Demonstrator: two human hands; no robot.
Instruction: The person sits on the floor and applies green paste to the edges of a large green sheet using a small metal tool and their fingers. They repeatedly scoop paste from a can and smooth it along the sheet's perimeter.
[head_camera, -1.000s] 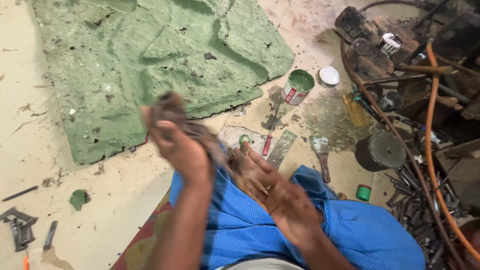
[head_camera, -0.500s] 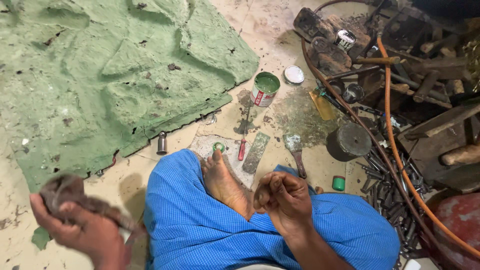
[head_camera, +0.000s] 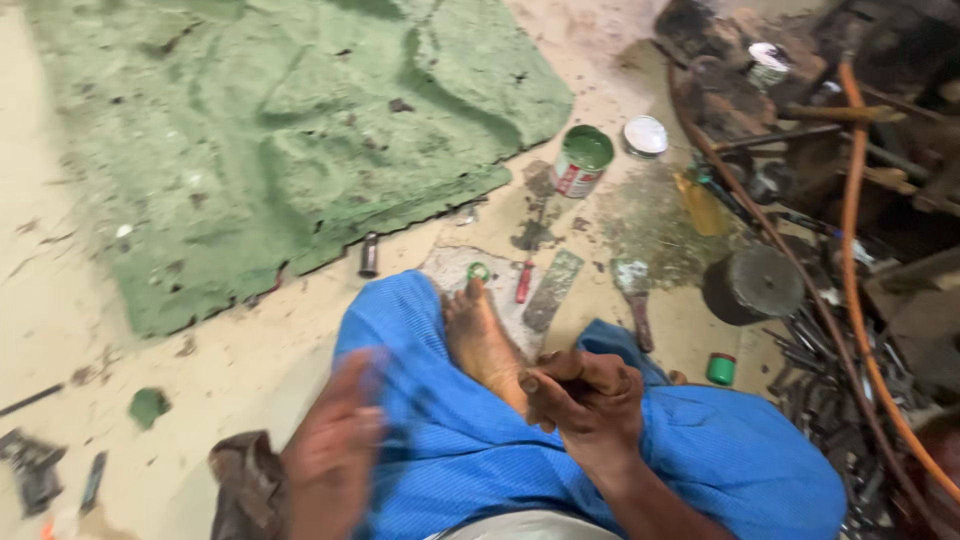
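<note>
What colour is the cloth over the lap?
Bright blue cloth, finely ribbed; head view.

Soft, even daylight, no harsh shadows; glare on the round white lid (head_camera: 645, 135). Motion blur smears the left hand (head_camera: 335, 455); right-side clutter sits dim and murky.

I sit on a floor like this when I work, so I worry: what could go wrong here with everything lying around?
The open paint can stands close beyond the bare foot; a stretch of the leg could tip it. The putty knives and screwdriver lie just past the toes and might nick them. The left hand is blurred with motion next to a dark rag, while the right hand rests closed on the blue cloth.
</note>
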